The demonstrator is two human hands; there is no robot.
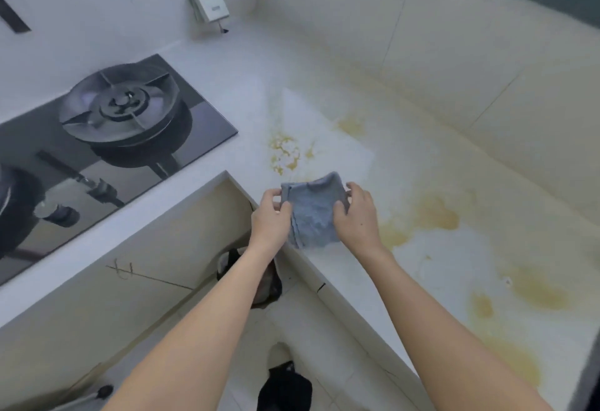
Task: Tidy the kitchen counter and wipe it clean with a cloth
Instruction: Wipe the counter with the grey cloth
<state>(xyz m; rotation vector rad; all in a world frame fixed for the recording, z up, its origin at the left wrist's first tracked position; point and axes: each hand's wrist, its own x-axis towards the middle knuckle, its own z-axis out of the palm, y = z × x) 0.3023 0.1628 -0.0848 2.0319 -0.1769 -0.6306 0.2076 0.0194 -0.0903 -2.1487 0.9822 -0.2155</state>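
A small grey-blue cloth is held up between both hands, just above the inner corner of the white L-shaped counter. My left hand pinches its left edge and my right hand grips its right edge. The cloth looks folded and hangs down between the thumbs. Yellow stains lie on the counter just beyond the cloth, and larger yellow patches spread to the right along the counter.
A black glass gas hob with a round burner is set into the counter at the left. A white wall socket box hangs in the far corner. Tiled walls bound the counter. Dark objects lie on the floor below.
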